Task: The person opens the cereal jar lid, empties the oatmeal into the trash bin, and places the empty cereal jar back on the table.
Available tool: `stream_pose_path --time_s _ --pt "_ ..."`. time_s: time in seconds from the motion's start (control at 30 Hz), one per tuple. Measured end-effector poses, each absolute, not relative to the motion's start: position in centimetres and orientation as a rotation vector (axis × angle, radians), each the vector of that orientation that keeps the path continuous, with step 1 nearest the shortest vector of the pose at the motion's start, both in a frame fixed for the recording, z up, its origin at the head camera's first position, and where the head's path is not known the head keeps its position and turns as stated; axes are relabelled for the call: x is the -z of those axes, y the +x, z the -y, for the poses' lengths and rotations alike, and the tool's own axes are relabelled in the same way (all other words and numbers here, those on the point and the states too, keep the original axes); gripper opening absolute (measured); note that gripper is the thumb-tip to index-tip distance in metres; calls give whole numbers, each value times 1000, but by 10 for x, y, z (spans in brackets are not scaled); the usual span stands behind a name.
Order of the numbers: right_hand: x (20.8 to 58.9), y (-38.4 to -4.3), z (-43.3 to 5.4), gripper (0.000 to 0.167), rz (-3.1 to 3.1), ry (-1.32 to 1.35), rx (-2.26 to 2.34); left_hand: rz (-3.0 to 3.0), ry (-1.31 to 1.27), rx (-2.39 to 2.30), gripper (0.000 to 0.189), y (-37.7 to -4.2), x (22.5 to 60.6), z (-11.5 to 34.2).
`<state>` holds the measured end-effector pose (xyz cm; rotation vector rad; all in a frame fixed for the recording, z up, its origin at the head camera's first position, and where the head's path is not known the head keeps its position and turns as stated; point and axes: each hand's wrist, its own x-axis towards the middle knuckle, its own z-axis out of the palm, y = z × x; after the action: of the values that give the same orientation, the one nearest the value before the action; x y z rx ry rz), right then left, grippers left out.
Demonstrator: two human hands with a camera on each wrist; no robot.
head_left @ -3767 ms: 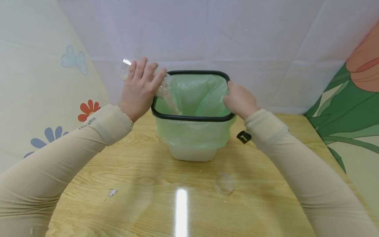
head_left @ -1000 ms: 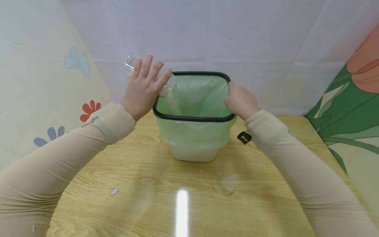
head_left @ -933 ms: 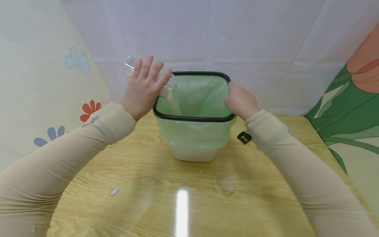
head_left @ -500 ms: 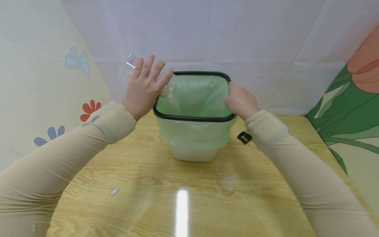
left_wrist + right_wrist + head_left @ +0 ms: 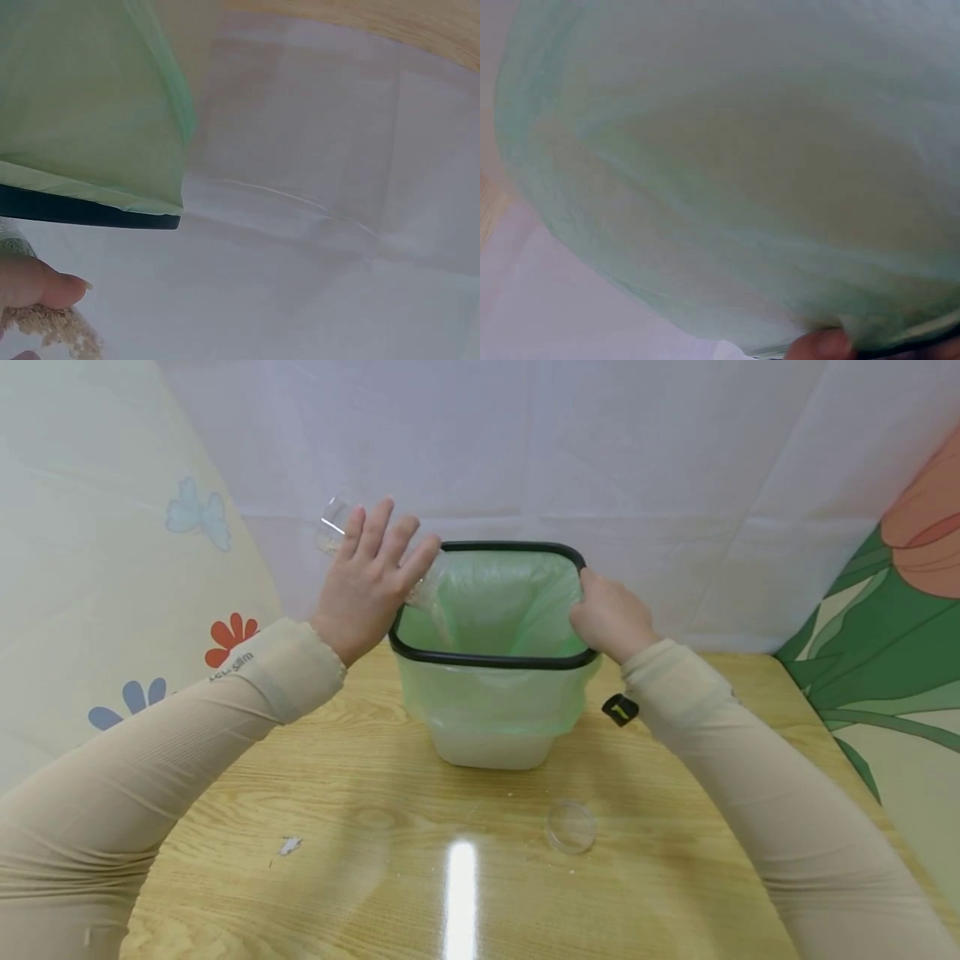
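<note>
My left hand [image 5: 367, 581] grips a clear plastic jar [image 5: 333, 522], tilted with its mouth down over the left rim of the bin. Pale flakes [image 5: 56, 326] show inside the jar in the left wrist view, beside my thumb. A thin trail of them seems to run from its mouth into the bin. My right hand [image 5: 613, 617] holds the bin's black rim [image 5: 487, 659] on the right side. A green bag [image 5: 495, 589] lines the bin [image 5: 491, 750] and folds over its outside. The hand covers most of the jar.
A clear round lid [image 5: 571, 827] lies on the wooden table [image 5: 360, 877] in front of the bin, with small crumbs near it. A whitish torn patch [image 5: 289, 845] marks the table at left. White cloth [image 5: 637, 468] hangs behind.
My left hand and the jar have shifted slightly right and up. The trail from the jar's mouth looks thinner, and its base end shows fewer flakes. My right hand stays on the rim.
</note>
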<state>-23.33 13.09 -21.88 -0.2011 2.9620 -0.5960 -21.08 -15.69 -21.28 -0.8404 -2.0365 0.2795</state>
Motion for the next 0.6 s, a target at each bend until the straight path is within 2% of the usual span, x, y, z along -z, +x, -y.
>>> stream_pose_path --time_s 0.6 --pt "220 -235 -131 68 -2958 -197 597 2035 -845 -360 50 -210 214 157"
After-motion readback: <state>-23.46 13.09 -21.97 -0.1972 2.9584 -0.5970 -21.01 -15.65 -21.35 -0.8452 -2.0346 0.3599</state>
